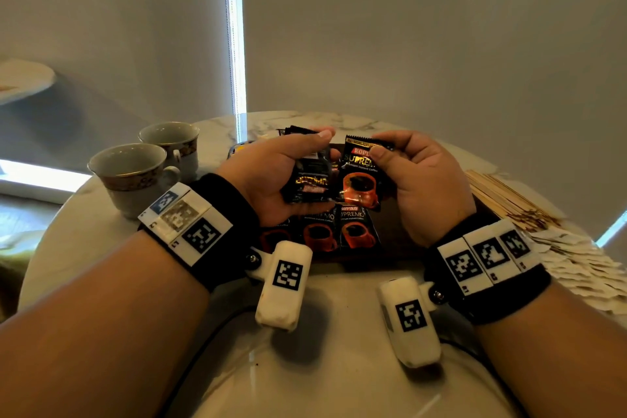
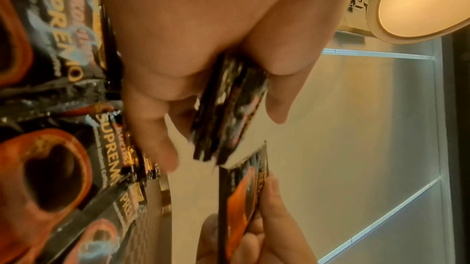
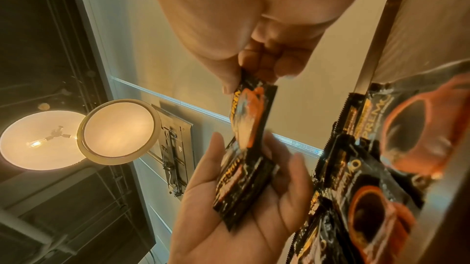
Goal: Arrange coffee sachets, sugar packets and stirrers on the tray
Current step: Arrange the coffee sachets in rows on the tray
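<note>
Above the tray point(image 1: 397, 234), both hands are up w/ coffee sachets. Right hand point(image 1: 420, 180) pinches one Kopiko Supremo sachet point(image 1: 361, 176) by its top edge, thumb in front, fingers curled behind; it hangs upright, cup picture facing the person. Left hand point(image 1: 274, 173) lies palm-up, thumb pressing down on a small stack of sachets point(image 1: 310, 180); wrist view shows several dark edges, exact count can't tell. The single sachet sits just beside the stack, lower corner touching or overlapping it.

Below the hands, on the dark tray, 3 more sachets in a row point(image 1: 322, 231), face up, side by side, orange cups showing; wrist views hint at more beneath or behind, count unclear.

Right of the tray: a spread of wooden stirrers point(image 1: 505, 197), too many to count, and nearer the table edge a pile of white sugar packets point(image 1: 576, 258), also uncounted, none on the tray.

Left side: 2 teacups point(image 1: 142, 173), gold-banded, standing upright, close together on the marble table point(image 1: 101, 248).
</note>
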